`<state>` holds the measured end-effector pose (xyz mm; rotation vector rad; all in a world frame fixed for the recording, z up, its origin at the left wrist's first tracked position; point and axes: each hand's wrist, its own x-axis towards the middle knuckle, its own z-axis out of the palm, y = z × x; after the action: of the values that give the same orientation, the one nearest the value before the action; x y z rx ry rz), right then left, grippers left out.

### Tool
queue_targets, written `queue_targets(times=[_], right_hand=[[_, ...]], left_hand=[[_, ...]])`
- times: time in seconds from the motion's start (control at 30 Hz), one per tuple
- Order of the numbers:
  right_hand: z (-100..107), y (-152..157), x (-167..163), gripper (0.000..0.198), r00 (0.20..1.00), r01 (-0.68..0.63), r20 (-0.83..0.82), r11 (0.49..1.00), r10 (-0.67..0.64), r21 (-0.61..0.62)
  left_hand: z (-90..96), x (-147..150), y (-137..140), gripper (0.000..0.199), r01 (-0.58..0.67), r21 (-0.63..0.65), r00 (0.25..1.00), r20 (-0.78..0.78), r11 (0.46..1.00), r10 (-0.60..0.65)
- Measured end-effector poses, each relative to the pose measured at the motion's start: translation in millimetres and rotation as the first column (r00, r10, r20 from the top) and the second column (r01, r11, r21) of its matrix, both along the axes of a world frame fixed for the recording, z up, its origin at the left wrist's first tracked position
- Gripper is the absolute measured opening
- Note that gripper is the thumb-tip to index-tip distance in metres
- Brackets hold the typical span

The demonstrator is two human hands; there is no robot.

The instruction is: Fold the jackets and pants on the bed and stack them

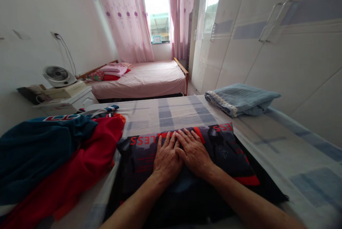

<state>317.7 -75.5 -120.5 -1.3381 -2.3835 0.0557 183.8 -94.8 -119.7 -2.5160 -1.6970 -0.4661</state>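
Observation:
A dark folded garment [224,150] with red lettering and red patches lies on the bed in front of me, with black cloth [269,186] under it and out to its right. My left hand [168,154] rests flat on its middle, fingers stretched toward the far edge. Beside it my right hand [195,152] also presses flat on the cloth, and its thumb side meets the left hand. Neither hand grips anything. Part of the garment is hidden under my hands and forearms.
Left of the garment lie a red garment [88,164] and a teal garment [45,147] in a loose heap. A folded light-blue cloth [240,98] sits at the far right of the bed [184,111]. Beyond are a fan [59,75], a pink bed [149,79] and white wardrobes [267,65].

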Motion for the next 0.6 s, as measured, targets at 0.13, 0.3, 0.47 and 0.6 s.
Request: queue_targets(times=[0.13, 0.3, 0.47, 0.6], right_hand=[[-4, -2, 3, 0.054, 1.000, 0.009, -0.013, 1.000, -0.010, -0.022], [2, 3, 6, 0.056, 1.000, 0.009, 0.004, 1.000, -0.009, -0.029], [-6, 19, 32, 0.061, 0.967, 0.240, 0.102, 0.969, -0.233, -0.061], [-11, 36, 61, 0.066, 0.891, 0.429, 0.211, 0.897, -0.402, -0.105]], left_hand=[[-6.8, -3, -1, 0.051, -0.011, -0.004, 1.000, 0.005, 1.000, 0.011], [-0.9, -2, 3, 0.051, -0.005, -0.008, 1.000, -0.001, 1.000, 0.005], [-0.4, -12, 6, 0.054, -0.104, 0.011, 0.994, -0.035, 0.995, 0.104], [-1.3, -28, 11, 0.057, -0.212, 0.004, 0.975, -0.073, 0.977, 0.212]])
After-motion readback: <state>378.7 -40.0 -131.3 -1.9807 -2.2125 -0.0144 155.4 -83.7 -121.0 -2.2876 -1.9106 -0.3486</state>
